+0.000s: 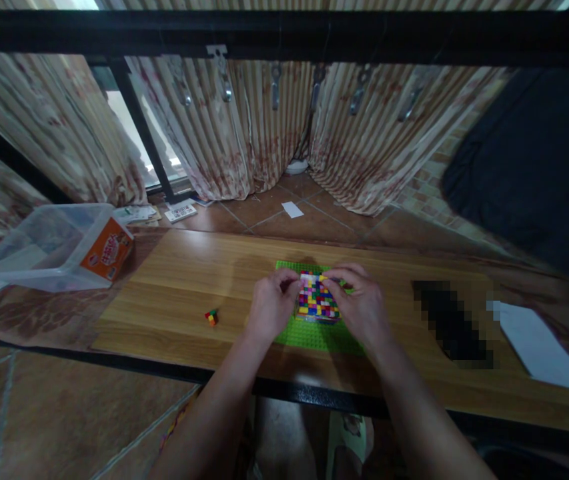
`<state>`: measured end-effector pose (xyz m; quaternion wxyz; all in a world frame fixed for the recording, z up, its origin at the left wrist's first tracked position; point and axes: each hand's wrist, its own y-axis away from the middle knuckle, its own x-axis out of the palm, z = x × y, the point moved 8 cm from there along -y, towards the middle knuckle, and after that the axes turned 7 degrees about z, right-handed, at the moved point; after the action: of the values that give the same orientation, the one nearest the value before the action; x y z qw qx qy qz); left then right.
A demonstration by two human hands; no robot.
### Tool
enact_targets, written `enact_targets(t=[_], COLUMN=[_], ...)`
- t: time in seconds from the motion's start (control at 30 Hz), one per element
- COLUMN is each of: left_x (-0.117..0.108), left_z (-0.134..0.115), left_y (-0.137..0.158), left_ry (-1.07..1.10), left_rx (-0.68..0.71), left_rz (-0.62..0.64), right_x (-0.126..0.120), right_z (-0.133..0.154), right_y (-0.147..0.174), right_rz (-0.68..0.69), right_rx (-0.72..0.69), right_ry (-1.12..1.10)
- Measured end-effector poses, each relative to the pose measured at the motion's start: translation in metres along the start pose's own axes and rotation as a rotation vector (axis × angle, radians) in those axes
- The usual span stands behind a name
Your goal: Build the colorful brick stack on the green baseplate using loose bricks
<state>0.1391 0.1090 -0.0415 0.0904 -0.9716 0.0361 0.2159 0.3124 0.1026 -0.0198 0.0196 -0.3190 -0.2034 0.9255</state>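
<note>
A block of small multicoloured toy bricks [318, 300] stands on a green studded baseplate [309, 337] on the wooden table. My left hand [275, 303] is closed at the block's upper left corner, thumb and fingers pinched together. On the other side, my right hand [363, 301] is closed with its fingertips at the upper right edge, by a yellow brick. Whether a loose brick sits between the fingertips of either hand is too small to make out. A little cluster of red, green, yellow and orange bricks [211, 317] lies to the left, apart from the hands.
On the left stands a clear plastic bin [54, 267] with an orange label. A pixelated black object [454, 323] and a white paper sheet [544, 343] lie on the right. Metal hooks [275, 90] hang from a dark bar [284, 37] above the table [174, 280].
</note>
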Motion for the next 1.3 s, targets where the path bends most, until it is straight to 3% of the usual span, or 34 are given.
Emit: enact_targets(t=[0.3, 0.67, 0.97, 1.3], left_x=[0.003, 0.011, 0.005, -0.001], left_z=[-0.007, -0.011, 0.0, 0.0], left_y=[0.001, 0.002, 0.0, -0.001], left_ry=[-0.148, -0.235, -0.124, -0.041], left_rx=[0.073, 0.122, 0.07, 0.047], left_rz=[0.072, 0.137, 0.082, 0.041], right_x=[0.018, 0.025, 0.032, 0.036], right_z=[-0.01, -0.032, -0.043, -0.045], right_y=[-0.002, -0.003, -0.006, -0.01], right_rz=[-0.03, -0.035, 0.0, 0.041], right_rx=[0.048, 0.148, 0.267, 0.298], right_ry=[0.026, -0.162, -0.235, -0.214])
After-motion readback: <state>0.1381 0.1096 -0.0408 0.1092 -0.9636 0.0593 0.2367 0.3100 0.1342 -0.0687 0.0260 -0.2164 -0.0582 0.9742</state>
